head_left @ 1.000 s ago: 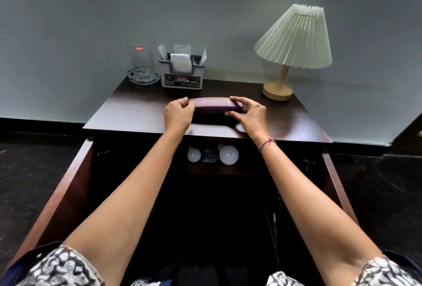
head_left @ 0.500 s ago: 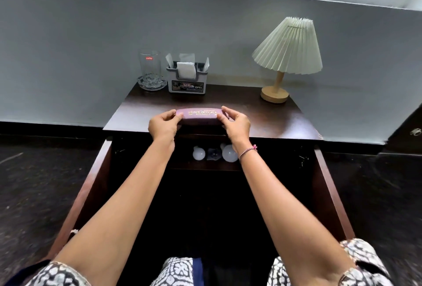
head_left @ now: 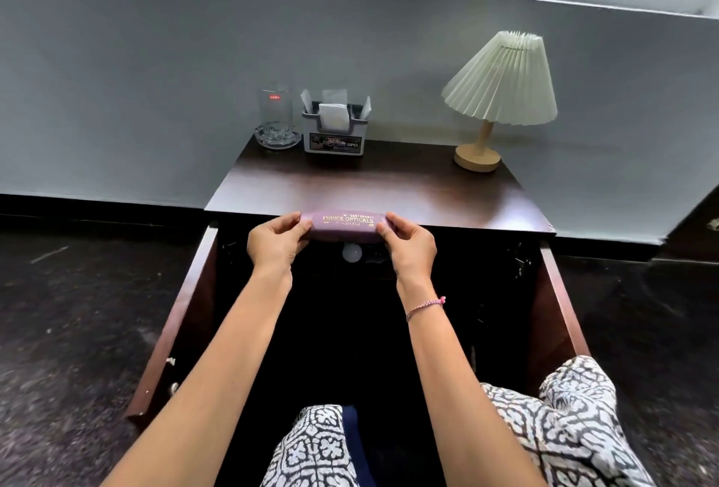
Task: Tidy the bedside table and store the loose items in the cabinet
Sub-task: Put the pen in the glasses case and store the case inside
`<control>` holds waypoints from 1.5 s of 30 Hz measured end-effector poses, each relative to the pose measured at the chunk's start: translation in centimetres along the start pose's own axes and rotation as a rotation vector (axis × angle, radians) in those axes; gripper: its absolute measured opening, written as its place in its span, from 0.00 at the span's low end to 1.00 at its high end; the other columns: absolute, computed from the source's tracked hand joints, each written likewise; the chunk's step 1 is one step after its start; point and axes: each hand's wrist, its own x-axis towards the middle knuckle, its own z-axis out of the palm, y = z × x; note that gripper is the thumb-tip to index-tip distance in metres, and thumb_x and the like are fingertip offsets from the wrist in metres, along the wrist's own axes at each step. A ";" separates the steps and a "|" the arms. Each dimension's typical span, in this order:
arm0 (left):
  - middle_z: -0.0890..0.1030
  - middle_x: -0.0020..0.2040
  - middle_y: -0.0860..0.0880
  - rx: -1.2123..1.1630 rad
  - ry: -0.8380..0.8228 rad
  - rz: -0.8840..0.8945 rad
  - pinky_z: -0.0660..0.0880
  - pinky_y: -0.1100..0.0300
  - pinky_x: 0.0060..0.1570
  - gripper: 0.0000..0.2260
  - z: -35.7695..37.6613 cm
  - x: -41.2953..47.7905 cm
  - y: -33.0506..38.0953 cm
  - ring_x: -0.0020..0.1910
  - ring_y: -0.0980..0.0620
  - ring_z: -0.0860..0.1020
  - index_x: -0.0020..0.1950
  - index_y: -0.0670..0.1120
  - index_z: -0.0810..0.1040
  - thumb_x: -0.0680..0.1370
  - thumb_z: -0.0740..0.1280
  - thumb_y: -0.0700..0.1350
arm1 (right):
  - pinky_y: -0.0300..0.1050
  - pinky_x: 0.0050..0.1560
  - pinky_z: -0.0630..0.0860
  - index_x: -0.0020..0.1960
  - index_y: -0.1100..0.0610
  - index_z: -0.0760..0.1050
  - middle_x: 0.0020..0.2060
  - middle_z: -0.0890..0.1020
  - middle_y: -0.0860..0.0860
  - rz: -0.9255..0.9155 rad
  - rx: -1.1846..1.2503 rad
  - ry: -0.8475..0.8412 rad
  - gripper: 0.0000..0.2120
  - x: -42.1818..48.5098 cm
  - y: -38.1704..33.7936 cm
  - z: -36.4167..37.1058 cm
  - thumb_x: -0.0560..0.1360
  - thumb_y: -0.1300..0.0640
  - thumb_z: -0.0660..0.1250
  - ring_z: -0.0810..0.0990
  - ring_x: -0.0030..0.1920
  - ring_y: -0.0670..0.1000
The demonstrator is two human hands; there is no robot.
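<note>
A purple spectacle case with gold lettering is held level just in front of the front edge of the dark wooden bedside table. My left hand grips its left end and my right hand grips its right end. Below the case the cabinet stands open, dark inside. A white light bulb lies on its shelf, right under the case. Anything else on that shelf is hidden by my hands.
At the back of the tabletop stand a glass tumbler in a glass ashtray, a grey organiser box with paper packets, and a pleated-shade lamp. The open cabinet doors stick out on both sides. My patterned knees are at the bottom.
Both hands have drawn the purple case off the tabletop toward me, past the front edge. My head has moved back, so the table looks farther away.
</note>
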 end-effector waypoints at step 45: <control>0.79 0.60 0.39 0.851 0.067 0.119 0.71 0.58 0.59 0.18 -4.2 8.9 -11.7 0.60 0.42 0.77 0.63 0.39 0.76 0.74 0.60 0.31 | 0.18 0.56 0.52 0.65 0.61 0.73 0.68 0.71 0.55 0.007 -0.401 -0.094 0.19 -0.3 13.4 9.0 0.75 0.70 0.63 0.70 0.68 0.51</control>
